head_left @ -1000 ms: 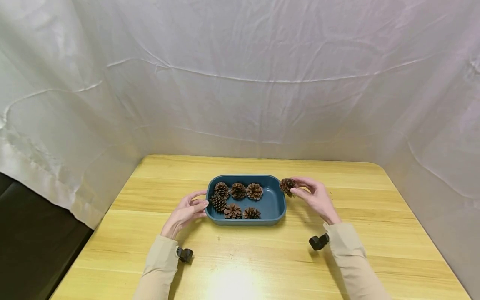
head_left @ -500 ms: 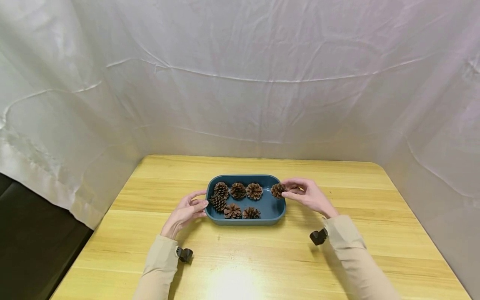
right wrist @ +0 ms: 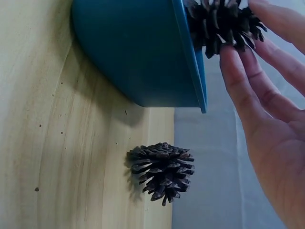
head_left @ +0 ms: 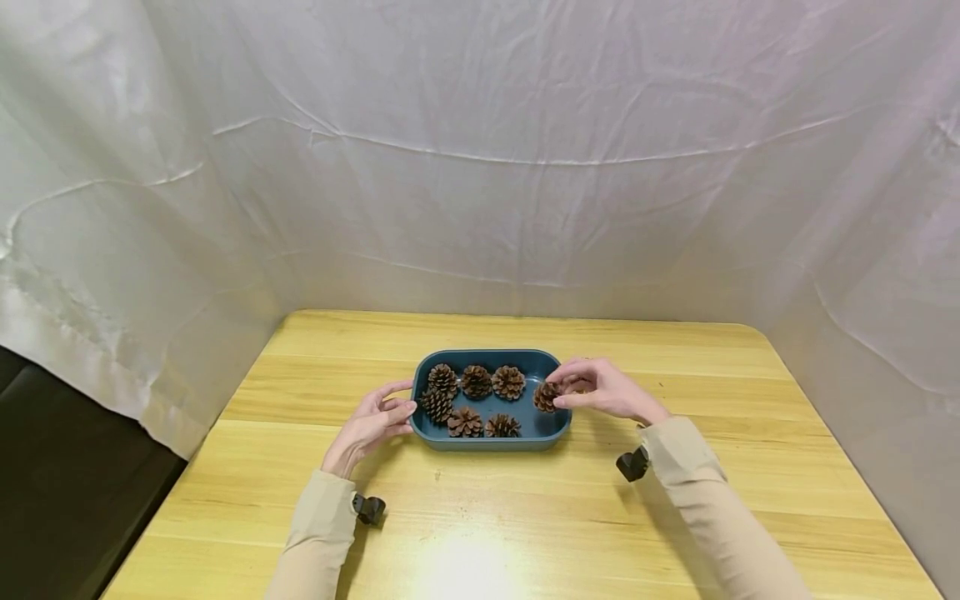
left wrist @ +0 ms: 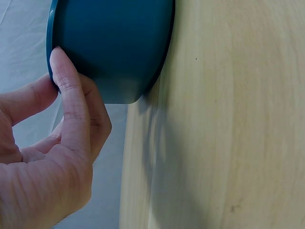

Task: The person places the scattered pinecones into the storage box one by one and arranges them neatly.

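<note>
A dark teal oblong container [head_left: 491, 445] sits on the table, with several brown pine cones [head_left: 466, 422] lying along its left part, far side and near side. My left hand [head_left: 378, 419] pinches its left rim; in the left wrist view the thumb and fingers [left wrist: 71, 105] are at the rim of the container wall [left wrist: 114, 47]. My right hand [head_left: 603, 390] holds a pine cone [head_left: 545, 397] inside the right end of the container. The right wrist view has this pine cone [right wrist: 221, 24] between the fingertips, overlapping the rim.
Another pine cone [right wrist: 163, 171] rests on the table just outside the container's right end, mostly hidden by the right hand in the head view. Pale curtain [head_left: 517, 208] hangs behind and at both sides of the wooden table [head_left: 465, 508]. A dark surface [head_left: 67, 475] lies off the left edge.
My right hand has carried its pine cone leftward from outside the right rim to inside the container, then slightly lower. The left hand and container have stayed put.
</note>
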The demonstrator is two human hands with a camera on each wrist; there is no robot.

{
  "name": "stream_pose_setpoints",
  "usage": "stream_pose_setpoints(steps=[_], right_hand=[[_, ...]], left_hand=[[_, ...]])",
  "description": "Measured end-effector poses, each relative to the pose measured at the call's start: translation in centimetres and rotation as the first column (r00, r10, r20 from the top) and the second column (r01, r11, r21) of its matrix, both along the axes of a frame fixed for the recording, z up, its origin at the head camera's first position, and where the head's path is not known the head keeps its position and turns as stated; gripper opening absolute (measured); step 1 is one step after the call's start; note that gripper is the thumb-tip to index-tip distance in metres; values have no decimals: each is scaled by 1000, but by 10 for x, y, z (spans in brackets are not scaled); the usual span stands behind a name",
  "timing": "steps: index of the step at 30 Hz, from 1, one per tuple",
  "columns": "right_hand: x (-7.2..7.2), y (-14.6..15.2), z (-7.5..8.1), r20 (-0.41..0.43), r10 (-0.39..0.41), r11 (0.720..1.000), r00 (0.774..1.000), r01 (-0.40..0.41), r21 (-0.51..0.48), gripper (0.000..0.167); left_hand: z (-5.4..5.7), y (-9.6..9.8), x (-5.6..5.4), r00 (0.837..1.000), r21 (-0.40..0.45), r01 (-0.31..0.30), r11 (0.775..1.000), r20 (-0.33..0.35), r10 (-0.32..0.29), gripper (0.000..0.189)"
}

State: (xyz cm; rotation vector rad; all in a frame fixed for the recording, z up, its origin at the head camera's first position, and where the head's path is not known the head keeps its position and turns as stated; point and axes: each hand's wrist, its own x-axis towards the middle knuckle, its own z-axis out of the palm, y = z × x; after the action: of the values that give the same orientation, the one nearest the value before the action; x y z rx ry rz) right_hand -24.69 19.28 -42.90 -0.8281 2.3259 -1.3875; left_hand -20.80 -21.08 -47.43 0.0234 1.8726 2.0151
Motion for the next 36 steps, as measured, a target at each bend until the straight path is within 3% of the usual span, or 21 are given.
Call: stream_pose_setpoints(steps=[5,13,19,36], right_hand=[[-4,-3,-3,2,77,997,997,-77,6,35],[-7,-9,-5,7,135,989,991,-136,66,34],[-8,-13,-6,-42,162,981,986,-156,113,30],[-9,-21,-3,-57,198,956,978,-180,232,26]], left_hand=[[0,0,0,1000,0,-5,1000,3,5,59],[1,0,0,1000,-2,-1,1000,6,1,60],[1,0,0,1000,-7,-7,1000,18,7,59],[0,0,0,1000,-7,-3,1000,10,3,59]])
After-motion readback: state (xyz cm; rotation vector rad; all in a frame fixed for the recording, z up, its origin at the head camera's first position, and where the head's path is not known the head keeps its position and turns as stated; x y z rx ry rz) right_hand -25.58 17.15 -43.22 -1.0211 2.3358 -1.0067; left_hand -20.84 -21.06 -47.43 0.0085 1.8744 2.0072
